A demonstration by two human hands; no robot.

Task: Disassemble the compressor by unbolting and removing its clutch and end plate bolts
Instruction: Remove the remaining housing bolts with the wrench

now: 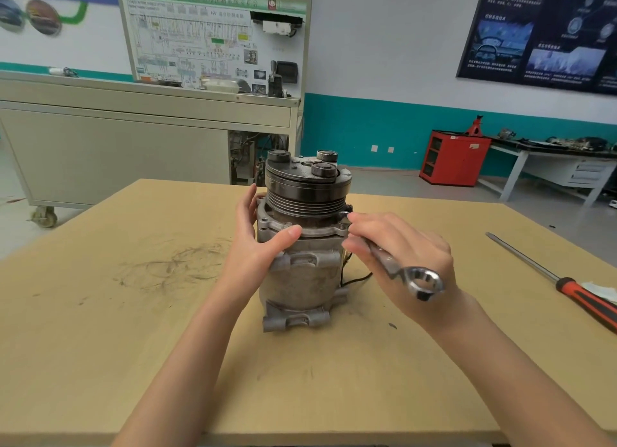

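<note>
From the head camera, your grey cast-metal compressor (300, 279) stood upright at the middle of the tan wooden counter (133, 313), its dark grooved clutch pulley (307, 192) on top. Your left hand (253, 242) gripped the compressor from the left. The thumb lay across the front of the pale end plate flange (317, 231), and the fingers (245, 201) reached round behind, their tips hidden.

Your right hand (400, 246) held a steel ring-ended wrench (387, 263), fingers curled over its shank. The ring end pointed toward you. The far end sat at the flange's right corner, but your fingertips covered it, so you could not tell whether it was seated on a bolt.

A thin black wire (357, 279) showed only partly behind that hand. To the right, well apart, lay a long red-and-black-handled screwdriver (534, 266), its handle cut off by the frame edge.
</note>
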